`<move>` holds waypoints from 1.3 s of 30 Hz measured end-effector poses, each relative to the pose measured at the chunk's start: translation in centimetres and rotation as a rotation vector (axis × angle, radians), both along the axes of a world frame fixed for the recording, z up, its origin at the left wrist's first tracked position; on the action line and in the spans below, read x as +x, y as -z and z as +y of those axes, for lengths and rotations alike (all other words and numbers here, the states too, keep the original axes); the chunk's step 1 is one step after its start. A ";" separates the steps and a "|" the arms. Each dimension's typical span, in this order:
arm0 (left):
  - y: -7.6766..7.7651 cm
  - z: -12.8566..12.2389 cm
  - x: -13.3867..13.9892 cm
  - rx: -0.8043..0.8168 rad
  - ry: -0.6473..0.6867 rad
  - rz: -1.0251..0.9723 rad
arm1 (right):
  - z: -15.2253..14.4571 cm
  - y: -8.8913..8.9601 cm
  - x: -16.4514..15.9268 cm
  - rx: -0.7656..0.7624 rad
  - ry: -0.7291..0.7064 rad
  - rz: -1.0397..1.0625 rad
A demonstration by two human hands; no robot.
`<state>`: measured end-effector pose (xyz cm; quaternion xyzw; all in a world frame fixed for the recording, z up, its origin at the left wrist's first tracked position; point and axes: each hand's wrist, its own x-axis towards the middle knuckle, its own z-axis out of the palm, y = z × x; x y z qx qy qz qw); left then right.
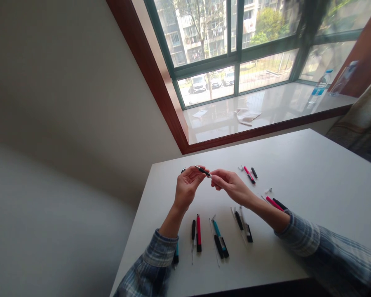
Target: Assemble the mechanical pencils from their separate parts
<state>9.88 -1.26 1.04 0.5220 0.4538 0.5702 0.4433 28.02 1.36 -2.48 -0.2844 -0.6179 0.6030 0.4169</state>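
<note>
Above the white table, my left hand [186,189] pinches a slim black pen [202,170] with a pale tip. My right hand [233,186] is closed at the pen's lower right end, where a white bit shows between the fingers. Nearer me lie sorted pen parts: a red barrel [198,233] with a black piece and thin refill, a blue barrel [219,235] with a black piece and refill, and a black-and-clear set [246,229]. Another blue-and-black piece [176,252] is partly hidden by my left sleeve.
Farther right on the table [299,165] lie a pink-and-black pen [249,175] and a pink barrel [274,203], partly behind my right arm. Past the table, the windowsill holds a crumpled wrapper [246,116] and a water bottle [320,87]. A wall [80,103] rises on the left.
</note>
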 end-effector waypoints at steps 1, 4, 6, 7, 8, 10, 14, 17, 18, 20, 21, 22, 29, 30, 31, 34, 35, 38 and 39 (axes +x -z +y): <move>0.0 0.0 0.1 -0.006 0.000 0.000 | 0.0 0.0 0.0 -0.009 0.004 0.013; 0.0 -0.1 0.2 -0.024 -0.001 0.008 | 0.0 0.2 -0.1 -0.043 0.019 0.049; 0.0 -0.1 0.1 -0.028 -0.001 0.011 | 0.1 0.3 -0.1 -0.064 0.000 0.057; 0.1 -0.1 0.1 -0.025 -0.003 0.009 | 0.1 0.2 -0.1 -0.066 -0.011 0.048; 0.1 -0.1 0.0 -0.021 -0.005 0.006 | 0.2 0.2 -0.1 -0.061 -0.018 0.034; 0.2 0.0 -0.1 -0.014 -0.006 0.003 | 0.2 0.1 0.0 -0.047 -0.025 0.015; 0.2 0.0 -0.1 -0.019 -0.007 0.012 | 0.1 0.2 -0.1 -0.089 -0.034 0.043; 0.1 0.0 -0.1 -0.031 -0.008 0.020 | 0.1 0.4 -0.1 -0.105 -0.006 0.062; 0.1 -0.1 -0.1 -0.034 -0.007 0.024 | 0.2 0.5 -0.1 -0.098 -0.007 0.059; 0.0 -0.1 -0.1 -0.032 -0.008 0.031 | 0.3 0.5 0.0 -0.077 -0.025 0.031; 0.0 -0.1 -0.1 -0.030 -0.009 0.034 | 0.3 0.5 0.0 -0.066 -0.038 0.013; 0.0 -0.1 -0.1 -0.030 -0.009 0.034 | 0.3 0.4 0.0 -0.057 -0.050 0.000; 0.2 0.1 -0.1 -0.035 0.011 0.019 | 0.3 0.6 -0.1 -0.056 -0.030 -0.010; 0.3 0.1 -0.1 -0.034 0.011 0.018 | 0.3 0.6 -0.1 -0.068 -0.018 -0.004; 0.2 0.0 -0.1 -0.035 0.011 0.018 | 0.2 0.6 -0.1 -0.083 -0.014 0.006; 0.1 0.0 -0.1 -0.040 0.008 0.023 | 0.2 0.4 -0.1 -0.108 -0.051 0.027; 0.0 0.0 -0.1 -0.041 0.005 0.025 | 0.2 0.3 0.0 -0.107 -0.068 0.020; 0.0 0.0 -0.1 -0.040 0.000 0.018 | 0.1 0.2 0.0 -0.090 -0.085 -0.007; 0.0 0.0 -0.1 -0.041 0.001 0.013 | 0.1 0.2 0.0 -0.090 -0.082 -0.007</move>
